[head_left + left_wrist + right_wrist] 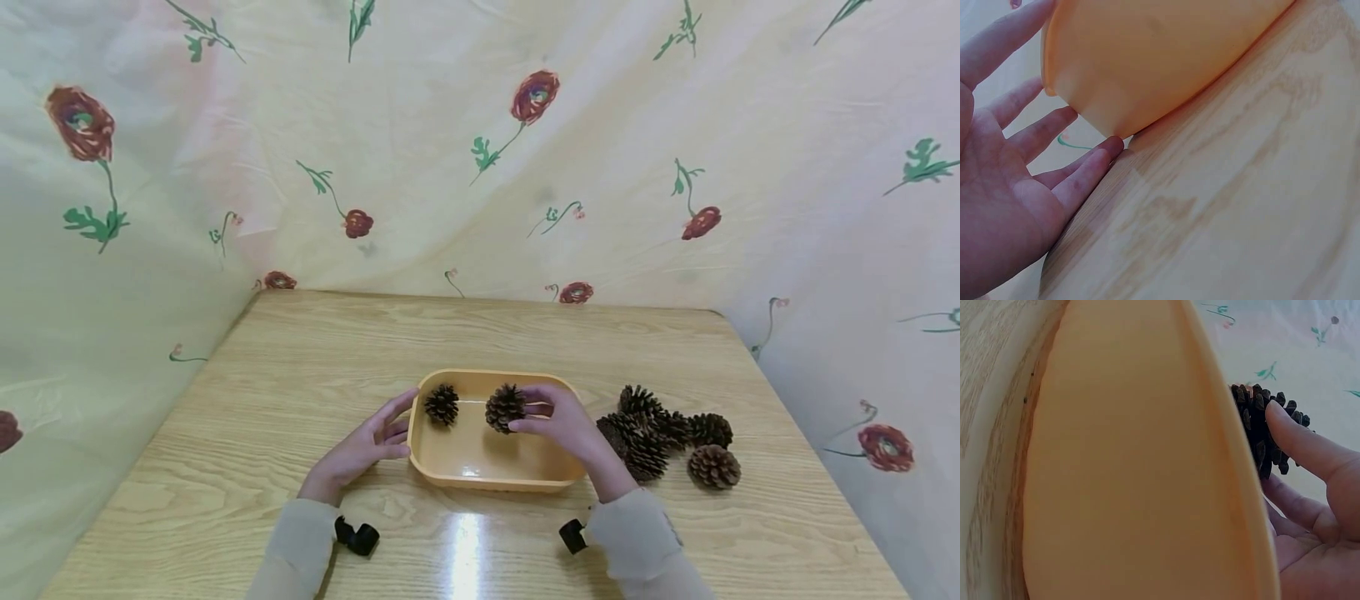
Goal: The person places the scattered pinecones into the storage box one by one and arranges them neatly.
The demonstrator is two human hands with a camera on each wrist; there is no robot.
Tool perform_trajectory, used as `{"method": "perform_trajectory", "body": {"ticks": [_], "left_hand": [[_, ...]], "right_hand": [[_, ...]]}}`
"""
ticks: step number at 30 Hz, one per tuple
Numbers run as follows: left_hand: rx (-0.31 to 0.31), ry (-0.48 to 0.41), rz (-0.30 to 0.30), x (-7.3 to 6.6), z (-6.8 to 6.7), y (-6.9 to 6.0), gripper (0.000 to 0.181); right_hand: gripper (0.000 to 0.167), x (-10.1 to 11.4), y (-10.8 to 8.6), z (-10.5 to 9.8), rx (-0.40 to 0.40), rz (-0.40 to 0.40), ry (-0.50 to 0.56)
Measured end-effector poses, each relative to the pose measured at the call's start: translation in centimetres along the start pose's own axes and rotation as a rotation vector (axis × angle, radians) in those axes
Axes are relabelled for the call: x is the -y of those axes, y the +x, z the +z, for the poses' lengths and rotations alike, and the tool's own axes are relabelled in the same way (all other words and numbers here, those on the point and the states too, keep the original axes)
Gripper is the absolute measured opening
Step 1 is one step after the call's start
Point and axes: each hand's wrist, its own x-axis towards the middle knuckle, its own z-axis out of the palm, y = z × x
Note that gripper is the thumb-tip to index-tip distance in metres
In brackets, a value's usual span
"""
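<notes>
An orange-yellow plastic basin [465, 467] stands on the wooden table, with one pine cone [442, 405] lying inside at its left end. My right hand [558, 423] pinches another pine cone [506, 408] between thumb and fingers over the basin. In the right wrist view the basin's wall [1135, 456] hides part of that held pine cone [1266, 428]. At the basin's left end is my left hand [367, 442], its fingers spread and nearly straight. The left wrist view shows those fingertips [1113, 145] against or close by the basin's outer wall [1160, 62].
To the right of the basin lies a pile of several dark pine cones [645, 442], with one rounder pine cone [714, 467] at its near right. Flower-printed cloth [420, 150] hangs behind and at both sides of the wooden table [300, 350].
</notes>
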Motion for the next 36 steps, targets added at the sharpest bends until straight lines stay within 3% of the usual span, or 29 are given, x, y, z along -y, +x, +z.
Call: {"method": "perform_trajectory", "body": {"ticks": [13,28,36], "left_hand": [[0.0,0.0,-0.006,0.1,-0.1,0.0,0.085],[-0.004,0.003,-0.007,0.2,-0.1,0.1,0.087],[0.005,-0.003,0.003,0.1,-0.1,0.1,0.087]], "right_hand": [[0.057,0.6,1.6,1.9,-0.055,0.075,-0.054],[0.054,0.2,3.0,3.6,-0.096,0.127,-0.046],[0.057,-0.3,3.8,4.5,-0.133,0.15,-0.113]]}}
